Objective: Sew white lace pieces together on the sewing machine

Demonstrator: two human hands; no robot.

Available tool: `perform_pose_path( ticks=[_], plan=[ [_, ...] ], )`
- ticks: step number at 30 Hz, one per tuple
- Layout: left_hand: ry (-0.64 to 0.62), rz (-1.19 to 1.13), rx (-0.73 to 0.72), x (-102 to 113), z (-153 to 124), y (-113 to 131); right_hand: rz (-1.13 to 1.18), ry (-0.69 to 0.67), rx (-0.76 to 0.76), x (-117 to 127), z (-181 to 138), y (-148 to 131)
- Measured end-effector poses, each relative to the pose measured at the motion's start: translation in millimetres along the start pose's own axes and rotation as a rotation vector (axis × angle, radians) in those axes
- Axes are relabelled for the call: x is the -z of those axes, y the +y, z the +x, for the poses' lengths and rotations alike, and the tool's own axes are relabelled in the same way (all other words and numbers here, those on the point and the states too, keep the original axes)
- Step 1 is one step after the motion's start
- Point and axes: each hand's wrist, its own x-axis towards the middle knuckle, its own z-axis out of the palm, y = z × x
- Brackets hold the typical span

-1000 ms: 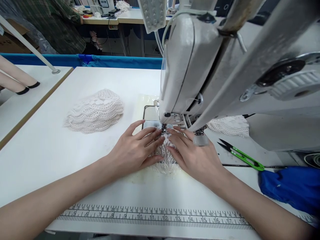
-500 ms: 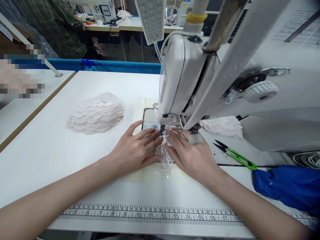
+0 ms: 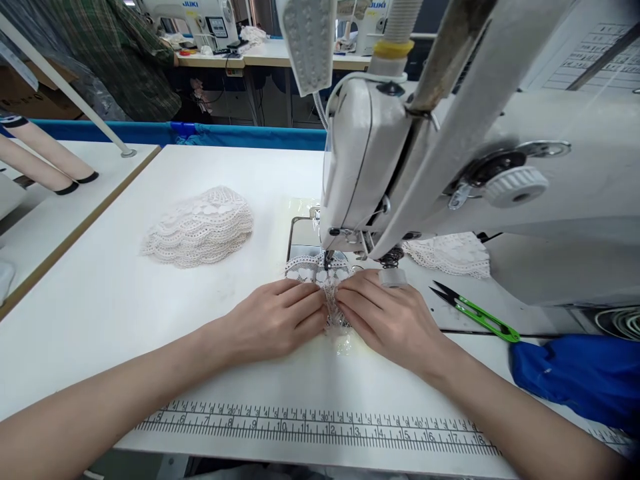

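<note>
A small white lace piece point(image 3: 320, 272) lies under the needle of the white sewing machine point(image 3: 400, 153). My left hand point(image 3: 277, 320) rests on the table with its fingers curled, pinching the near edge of the lace. Facing it, my right hand point(image 3: 393, 319) has bent fingers gripping the same edge from the other side. The fingertips of both hands meet a little in front of the presser foot point(image 3: 327, 261).
A stack of white lace pieces point(image 3: 200, 227) sits left of the machine, and more lace point(image 3: 450, 253) lies behind it. Green thread snips point(image 3: 475, 312) and blue cloth point(image 3: 575, 373) are at the right. A printed ruler point(image 3: 320, 430) runs along the table's front edge. Another person sits at the far left.
Both hands have drawn back toward me from the needle and their fingers have gone from flat on the lace to curled, bunching its near edge. More lace now shows by the presser foot.
</note>
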Motion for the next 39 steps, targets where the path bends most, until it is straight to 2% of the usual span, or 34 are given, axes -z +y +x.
perform_pose_path(
  ticks=[3,6,10,15,24,39],
  plan=[
    [0.007,-0.022,0.088,-0.4,1.0,1.3,0.097,-0.014,0.004,1.1,-2.4,2.3],
    [0.007,-0.059,0.163,-0.4,1.5,2.6,0.067,-0.044,0.026,-0.2,-4.5,3.9],
    [-0.014,0.047,0.122,-2.1,-0.4,4.5,-0.033,-0.006,0.105,0.2,-5.5,2.7],
    [-0.054,0.083,0.057,-3.6,-5.3,4.9,-0.050,0.005,0.138,3.4,-3.5,-0.5],
    [-0.056,0.015,0.081,-4.1,-7.6,3.2,-0.051,0.013,0.144,1.2,-4.2,0.2],
    [-0.033,0.063,0.113,-5.6,-1.1,-3.9,-0.092,0.008,0.134,-3.8,-0.9,4.6]
  ],
)
